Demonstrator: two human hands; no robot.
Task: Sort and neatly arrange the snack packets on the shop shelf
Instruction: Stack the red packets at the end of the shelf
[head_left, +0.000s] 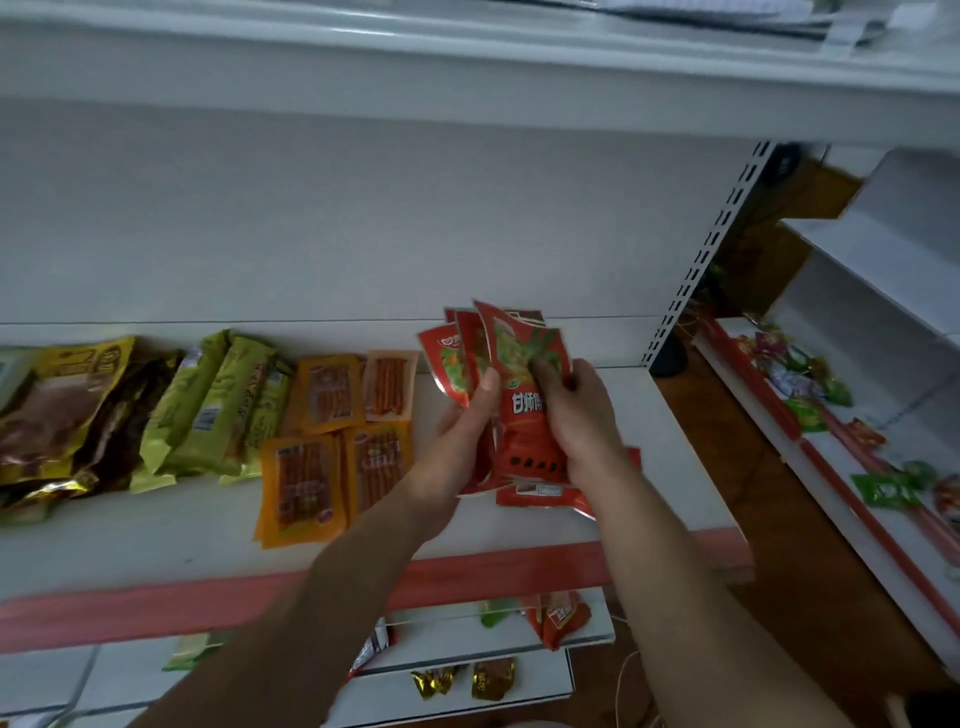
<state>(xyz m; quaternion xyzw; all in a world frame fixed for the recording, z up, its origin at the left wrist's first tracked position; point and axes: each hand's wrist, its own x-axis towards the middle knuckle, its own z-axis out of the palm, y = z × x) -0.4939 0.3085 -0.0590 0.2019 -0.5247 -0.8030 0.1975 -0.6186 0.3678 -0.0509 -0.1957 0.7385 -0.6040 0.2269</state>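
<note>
Bare forearms (332, 597), left hand (457, 447), right hand (582, 421)

glossy red packets (524, 415), matt white shelf (675, 457)

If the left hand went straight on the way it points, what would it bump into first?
Probably the white back wall. The left hand grips the fanned red packets, and nothing else seems to lie beyond them, though depth is unclear.

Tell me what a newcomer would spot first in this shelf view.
A fanned bunch of glossy red plastic snack packets stands out, held between the left hand and right hand at centre right, above the white metal shelf. Left of it lie flat orange stick-snack packets, then yellow-green wrapped packets.
</note>
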